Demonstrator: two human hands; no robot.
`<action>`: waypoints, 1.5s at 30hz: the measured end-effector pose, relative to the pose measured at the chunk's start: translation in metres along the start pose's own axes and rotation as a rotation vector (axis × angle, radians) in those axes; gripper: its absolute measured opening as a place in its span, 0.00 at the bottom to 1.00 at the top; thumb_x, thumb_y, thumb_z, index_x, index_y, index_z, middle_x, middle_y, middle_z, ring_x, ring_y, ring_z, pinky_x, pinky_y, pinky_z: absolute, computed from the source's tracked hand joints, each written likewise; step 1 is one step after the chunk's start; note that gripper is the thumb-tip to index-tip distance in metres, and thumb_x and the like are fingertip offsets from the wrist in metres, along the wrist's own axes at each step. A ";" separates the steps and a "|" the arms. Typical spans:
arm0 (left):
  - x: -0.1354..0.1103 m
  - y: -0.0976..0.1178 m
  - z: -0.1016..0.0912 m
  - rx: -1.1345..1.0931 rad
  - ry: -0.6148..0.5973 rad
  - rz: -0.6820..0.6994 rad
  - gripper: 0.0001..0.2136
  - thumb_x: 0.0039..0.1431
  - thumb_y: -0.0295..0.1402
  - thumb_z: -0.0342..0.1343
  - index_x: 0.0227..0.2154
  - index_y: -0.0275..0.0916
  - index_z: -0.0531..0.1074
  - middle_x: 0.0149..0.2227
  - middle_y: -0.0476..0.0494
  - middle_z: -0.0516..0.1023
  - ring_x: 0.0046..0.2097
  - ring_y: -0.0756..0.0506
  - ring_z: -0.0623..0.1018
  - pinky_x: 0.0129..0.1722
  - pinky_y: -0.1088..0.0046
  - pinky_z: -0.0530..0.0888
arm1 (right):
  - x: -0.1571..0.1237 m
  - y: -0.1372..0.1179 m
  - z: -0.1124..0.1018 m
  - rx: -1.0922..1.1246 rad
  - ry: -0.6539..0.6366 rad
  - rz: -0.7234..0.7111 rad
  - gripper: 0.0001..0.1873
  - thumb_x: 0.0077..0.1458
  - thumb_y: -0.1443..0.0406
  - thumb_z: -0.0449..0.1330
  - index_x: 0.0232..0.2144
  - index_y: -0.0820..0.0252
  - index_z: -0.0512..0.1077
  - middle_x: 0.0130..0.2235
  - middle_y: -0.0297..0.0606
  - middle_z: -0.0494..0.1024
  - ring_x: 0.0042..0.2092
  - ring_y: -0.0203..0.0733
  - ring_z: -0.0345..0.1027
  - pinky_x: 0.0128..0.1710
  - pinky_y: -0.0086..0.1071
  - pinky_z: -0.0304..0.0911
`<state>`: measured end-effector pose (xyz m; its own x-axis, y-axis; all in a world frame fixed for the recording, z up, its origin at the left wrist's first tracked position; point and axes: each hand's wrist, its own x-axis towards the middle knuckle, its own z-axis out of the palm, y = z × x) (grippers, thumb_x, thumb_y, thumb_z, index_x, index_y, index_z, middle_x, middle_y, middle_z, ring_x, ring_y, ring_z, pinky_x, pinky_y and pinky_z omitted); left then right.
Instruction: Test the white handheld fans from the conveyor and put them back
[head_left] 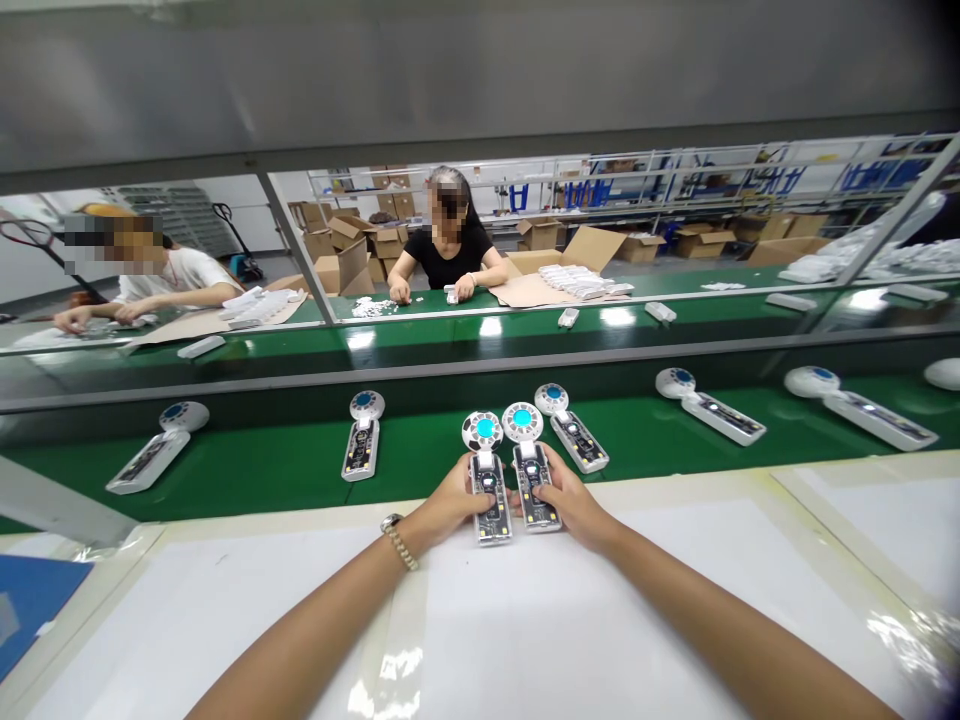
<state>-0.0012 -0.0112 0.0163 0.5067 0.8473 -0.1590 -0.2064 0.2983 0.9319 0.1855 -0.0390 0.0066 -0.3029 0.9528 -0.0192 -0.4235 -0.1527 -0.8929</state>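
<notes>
My left hand (454, 500) is closed round a white handheld device (491, 515) with a bare circuit board and a round, black-and-white football-like head with a blue centre. A similar handheld device (537, 505) is in my right hand (576, 497), its thumb lying on the board. Both devices are held side by side, heads pointing away from me, over the near edge of the green belt. Just beyond my right hand, another such device (579, 440) lies on the belt. My fingers behind the two devices are mostly hidden.
More of these devices lie along the green conveyor belt (427, 420), left and right. White-covered worktop (480, 640) lies under my arms. A metal rail (225, 385) crosses behind the belt. Two people sit opposite, near piles of white parts (577, 280). A blue sheet (37, 605) is at lower left.
</notes>
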 end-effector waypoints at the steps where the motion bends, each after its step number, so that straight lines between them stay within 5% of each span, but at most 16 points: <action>1: 0.000 0.000 0.000 0.002 -0.003 0.001 0.26 0.38 0.24 0.65 0.42 0.37 0.62 0.37 0.43 0.72 0.39 0.44 0.75 0.42 0.62 0.69 | 0.000 0.000 0.000 0.000 -0.001 -0.002 0.32 0.43 0.68 0.59 0.51 0.50 0.54 0.35 0.31 0.71 0.34 0.40 0.70 0.37 0.39 0.68; 12: 0.001 -0.005 -0.007 0.020 -0.113 0.035 0.26 0.42 0.27 0.64 0.45 0.38 0.61 0.36 0.41 0.75 0.39 0.42 0.77 0.41 0.61 0.70 | 0.000 0.003 -0.001 -0.009 0.026 -0.016 0.37 0.43 0.68 0.60 0.54 0.49 0.50 0.39 0.34 0.72 0.33 0.39 0.71 0.36 0.40 0.68; 36: -0.003 0.005 -0.001 0.011 -0.134 0.047 0.27 0.40 0.29 0.66 0.45 0.37 0.63 0.38 0.39 0.75 0.40 0.42 0.76 0.41 0.63 0.70 | -0.005 -0.004 0.002 0.029 0.003 -0.036 0.39 0.42 0.66 0.64 0.54 0.50 0.51 0.46 0.39 0.71 0.38 0.45 0.72 0.40 0.44 0.66; 39: 0.000 0.008 -0.001 -0.131 -0.067 0.063 0.23 0.43 0.38 0.64 0.42 0.36 0.66 0.39 0.38 0.75 0.38 0.42 0.76 0.40 0.62 0.72 | -0.003 -0.005 -0.002 0.089 -0.011 -0.012 0.35 0.39 0.67 0.65 0.50 0.52 0.57 0.44 0.39 0.73 0.38 0.47 0.72 0.39 0.42 0.67; 43: 0.003 0.018 -0.009 -0.312 0.127 -0.033 0.26 0.49 0.56 0.49 0.32 0.33 0.69 0.25 0.41 0.75 0.28 0.45 0.76 0.31 0.65 0.74 | 0.004 -0.008 -0.008 0.174 -0.010 0.100 0.18 0.46 0.54 0.60 0.35 0.60 0.67 0.35 0.41 0.76 0.29 0.42 0.72 0.30 0.36 0.68; 45: 0.004 0.023 -0.014 -0.313 0.195 -0.076 0.30 0.50 0.59 0.41 0.28 0.33 0.69 0.22 0.41 0.74 0.25 0.45 0.75 0.26 0.67 0.74 | 0.008 -0.010 -0.012 0.219 0.026 0.118 0.23 0.50 0.46 0.52 0.29 0.62 0.68 0.27 0.40 0.76 0.23 0.39 0.69 0.25 0.33 0.66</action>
<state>-0.0158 0.0053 0.0324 0.3674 0.8764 -0.3115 -0.4356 0.4580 0.7749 0.1979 -0.0261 0.0101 -0.3405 0.9310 -0.1312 -0.5626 -0.3135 -0.7649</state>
